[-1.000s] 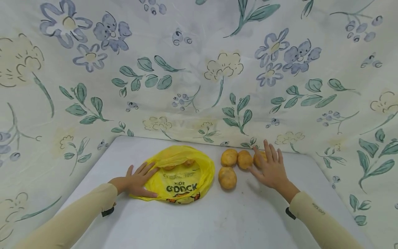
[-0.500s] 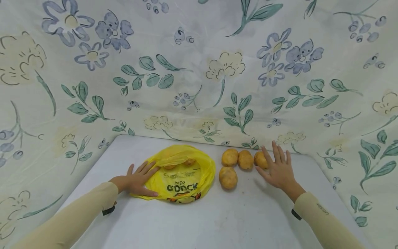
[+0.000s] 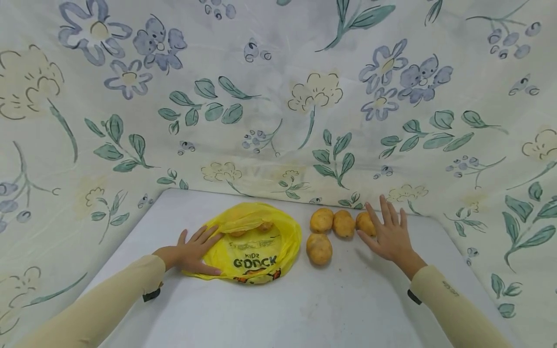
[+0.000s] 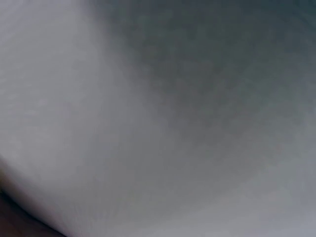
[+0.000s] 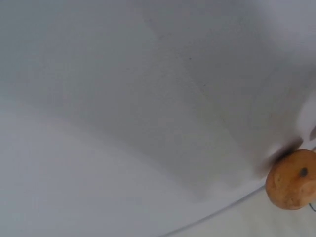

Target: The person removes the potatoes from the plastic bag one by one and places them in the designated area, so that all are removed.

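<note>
My left hand lies with spread fingers on the left side of a yellow plastic bag printed with dark lettering. Through the bag's opening, parts of potatoes show. To the right of the bag, two potatoes sit side by side at the back, with another potato in front of them. My right hand, fingers straight and spread, is beside the rightmost potato and overlaps its edge. In the right wrist view a potato appears at the lower right.
The white table has a back edge against a floral cloth, which also hangs at both sides. Small dark specks dot the tabletop near the potatoes. The left wrist view shows only blurred, shaded white surface.
My right hand has shifted right, off the rightmost potato, uncovering more of it, then stays nearly still. My left hand and the bag keep their place.
</note>
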`<state>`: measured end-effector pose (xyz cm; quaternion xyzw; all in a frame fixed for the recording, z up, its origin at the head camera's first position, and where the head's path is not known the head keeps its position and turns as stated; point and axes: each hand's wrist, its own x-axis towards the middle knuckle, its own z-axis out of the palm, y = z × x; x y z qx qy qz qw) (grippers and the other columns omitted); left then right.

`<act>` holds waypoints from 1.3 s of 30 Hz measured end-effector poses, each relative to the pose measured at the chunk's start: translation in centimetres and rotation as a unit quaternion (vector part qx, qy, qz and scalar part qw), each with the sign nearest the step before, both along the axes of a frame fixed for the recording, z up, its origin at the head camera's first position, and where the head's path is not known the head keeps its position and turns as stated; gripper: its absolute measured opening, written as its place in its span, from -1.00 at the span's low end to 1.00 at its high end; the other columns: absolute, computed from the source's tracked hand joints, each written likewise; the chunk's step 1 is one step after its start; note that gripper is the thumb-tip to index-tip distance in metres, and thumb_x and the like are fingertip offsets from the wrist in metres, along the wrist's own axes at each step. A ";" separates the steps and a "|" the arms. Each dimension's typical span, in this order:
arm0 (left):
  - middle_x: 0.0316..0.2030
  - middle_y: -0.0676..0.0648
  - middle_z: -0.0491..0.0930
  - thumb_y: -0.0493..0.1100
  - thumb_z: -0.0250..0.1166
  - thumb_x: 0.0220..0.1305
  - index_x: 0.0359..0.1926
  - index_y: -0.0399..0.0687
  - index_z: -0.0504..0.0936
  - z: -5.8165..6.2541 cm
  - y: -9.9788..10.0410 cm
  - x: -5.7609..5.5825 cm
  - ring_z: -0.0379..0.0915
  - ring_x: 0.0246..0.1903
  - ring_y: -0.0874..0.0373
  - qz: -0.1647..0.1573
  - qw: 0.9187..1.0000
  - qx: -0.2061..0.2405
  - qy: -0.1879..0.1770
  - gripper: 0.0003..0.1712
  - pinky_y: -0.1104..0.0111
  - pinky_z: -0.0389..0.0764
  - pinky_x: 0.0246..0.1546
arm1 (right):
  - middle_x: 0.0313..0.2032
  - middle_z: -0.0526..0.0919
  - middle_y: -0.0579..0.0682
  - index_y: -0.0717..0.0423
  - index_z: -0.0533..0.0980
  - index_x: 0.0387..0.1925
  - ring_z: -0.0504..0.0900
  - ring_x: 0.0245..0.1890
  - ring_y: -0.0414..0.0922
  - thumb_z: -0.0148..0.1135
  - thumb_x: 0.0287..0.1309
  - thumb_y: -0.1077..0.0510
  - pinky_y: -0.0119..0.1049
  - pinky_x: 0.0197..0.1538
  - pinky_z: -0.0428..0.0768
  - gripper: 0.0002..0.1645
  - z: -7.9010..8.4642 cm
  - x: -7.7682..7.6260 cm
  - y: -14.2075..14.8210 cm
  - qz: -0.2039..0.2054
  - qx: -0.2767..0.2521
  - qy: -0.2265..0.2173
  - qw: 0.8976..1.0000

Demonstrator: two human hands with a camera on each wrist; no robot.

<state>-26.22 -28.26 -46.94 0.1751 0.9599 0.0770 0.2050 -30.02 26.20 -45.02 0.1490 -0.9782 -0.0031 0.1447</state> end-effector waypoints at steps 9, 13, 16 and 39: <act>0.57 -0.24 -0.27 0.63 0.21 -0.04 0.55 -0.08 -0.02 -0.3 -0.2 0.1 -0.41 0.52 -0.34 0.000 1.000 0.004 0.004 0.36 -0.49 -0.44 0.26 | 0.57 -0.37 0.16 -0.09 -0.02 0.55 -0.12 0.50 0.26 0.02 0.24 -0.40 0.36 0.44 -0.23 0.01 0.2 -0.6 -1.0 0.023 -0.001 0.011 1.000; 0.57 -0.25 -0.28 0.64 0.21 -0.04 0.55 -0.09 -0.02 -0.3 -0.2 0.0 -0.42 0.52 -0.35 -0.001 1.000 0.004 0.003 0.37 -0.49 -0.46 0.26 | 0.57 -0.39 0.16 -0.07 -0.03 0.56 -0.13 0.51 0.26 0.01 0.24 -0.41 0.36 0.45 -0.24 0.02 0.5 -0.8 -1.5 0.024 0.008 0.007 1.000; 0.57 -0.24 -0.30 0.66 0.19 -0.06 0.55 -0.07 -0.04 -0.3 -0.2 -0.1 -0.44 0.52 -0.34 0.001 1.000 0.002 -0.001 0.38 -0.48 -0.49 0.26 | 0.57 -0.36 0.17 -0.06 -0.02 0.56 -0.12 0.51 0.25 0.02 0.24 -0.41 0.36 0.45 -0.22 0.02 0.6 -0.9 -1.8 0.027 0.012 0.005 1.000; 0.58 -0.23 -0.32 0.68 0.16 -0.05 0.56 -0.05 -0.06 -0.3 -0.2 -0.3 -0.45 0.52 -0.33 -0.001 1.000 -0.006 -0.004 0.38 -0.47 -0.49 0.26 | 0.58 -0.31 0.14 -0.16 0.04 0.55 -0.05 0.51 0.23 -0.04 0.25 -0.45 0.36 0.44 -0.12 -0.04 0.5 -0.8 -6.4 0.076 0.014 0.002 0.997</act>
